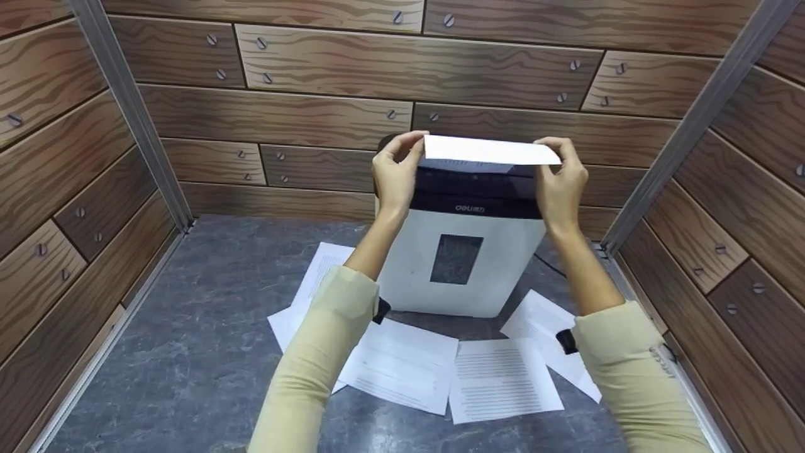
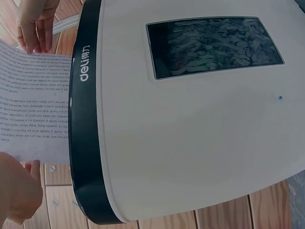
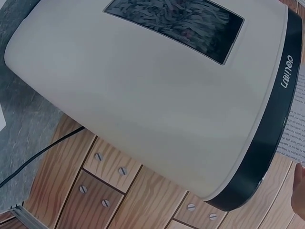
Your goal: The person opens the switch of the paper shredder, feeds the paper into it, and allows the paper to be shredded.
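A printed sheet of paper (image 1: 490, 151) is held upright over the black top of a white paper shredder (image 1: 409, 251). My left hand (image 1: 397, 170) pinches the sheet's left edge between thumb and fingers. At the opposite edge, my right hand (image 1: 561, 182) pinches it the same way. In the left wrist view the printed lines on the sheet (image 2: 33, 100) show, and its lower edge passes out of sight behind the shredder's dark rim (image 2: 86, 119). Paper strips show through the shredder's window (image 3: 186, 26) in the right wrist view.
Several printed sheets lie on the grey floor around the shredder's base, among them one in front (image 1: 402, 365), another beside it (image 1: 506, 380) and one at the right (image 1: 547, 333). A black cord (image 3: 43, 151) runs from behind the shredder. Wood-patterned walls (image 1: 327, 63) enclose the space.
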The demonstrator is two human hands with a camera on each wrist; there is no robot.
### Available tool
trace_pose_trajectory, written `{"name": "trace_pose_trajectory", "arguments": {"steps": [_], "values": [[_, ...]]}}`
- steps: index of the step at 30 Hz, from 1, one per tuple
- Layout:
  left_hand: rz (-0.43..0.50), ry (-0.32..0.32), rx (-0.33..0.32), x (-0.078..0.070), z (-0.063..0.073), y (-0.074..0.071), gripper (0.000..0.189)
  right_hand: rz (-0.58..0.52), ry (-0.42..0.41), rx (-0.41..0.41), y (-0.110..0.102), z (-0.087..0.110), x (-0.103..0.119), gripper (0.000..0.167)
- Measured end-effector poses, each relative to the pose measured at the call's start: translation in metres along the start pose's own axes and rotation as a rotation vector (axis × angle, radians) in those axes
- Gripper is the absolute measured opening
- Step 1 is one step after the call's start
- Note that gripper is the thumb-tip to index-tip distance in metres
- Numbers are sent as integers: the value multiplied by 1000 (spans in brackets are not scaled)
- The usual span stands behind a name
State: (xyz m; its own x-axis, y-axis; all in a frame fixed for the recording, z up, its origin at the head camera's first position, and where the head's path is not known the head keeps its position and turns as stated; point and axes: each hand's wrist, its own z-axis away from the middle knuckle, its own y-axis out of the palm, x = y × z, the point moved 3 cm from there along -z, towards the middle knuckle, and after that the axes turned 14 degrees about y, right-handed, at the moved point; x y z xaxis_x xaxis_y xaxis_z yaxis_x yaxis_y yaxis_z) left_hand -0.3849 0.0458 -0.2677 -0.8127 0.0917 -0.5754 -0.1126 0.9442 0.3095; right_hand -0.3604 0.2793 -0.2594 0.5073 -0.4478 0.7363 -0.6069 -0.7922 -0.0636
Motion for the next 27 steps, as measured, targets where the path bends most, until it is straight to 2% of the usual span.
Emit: {"name": "trace_pose_trajectory", "arguments": {"steps": [5, 10, 19, 23, 27], "values": [[38, -7, -19, -5, -2, 2, 12, 60, 8, 67, 5, 0, -6, 9], [59, 6, -3, -5, -2, 3, 11, 121, -36, 110, 9, 0, -13, 10], [-17, -18, 30, 0, 1, 3, 11, 115, -35, 110, 10, -2, -18, 11], [-30, -17, 33, -1, 1, 4, 11, 72, -49, 130, 10, 2, -6, 12], [-67, -16, 38, 1, 1, 4, 11, 120, -25, 131, 10, 1, -9, 13]]}}
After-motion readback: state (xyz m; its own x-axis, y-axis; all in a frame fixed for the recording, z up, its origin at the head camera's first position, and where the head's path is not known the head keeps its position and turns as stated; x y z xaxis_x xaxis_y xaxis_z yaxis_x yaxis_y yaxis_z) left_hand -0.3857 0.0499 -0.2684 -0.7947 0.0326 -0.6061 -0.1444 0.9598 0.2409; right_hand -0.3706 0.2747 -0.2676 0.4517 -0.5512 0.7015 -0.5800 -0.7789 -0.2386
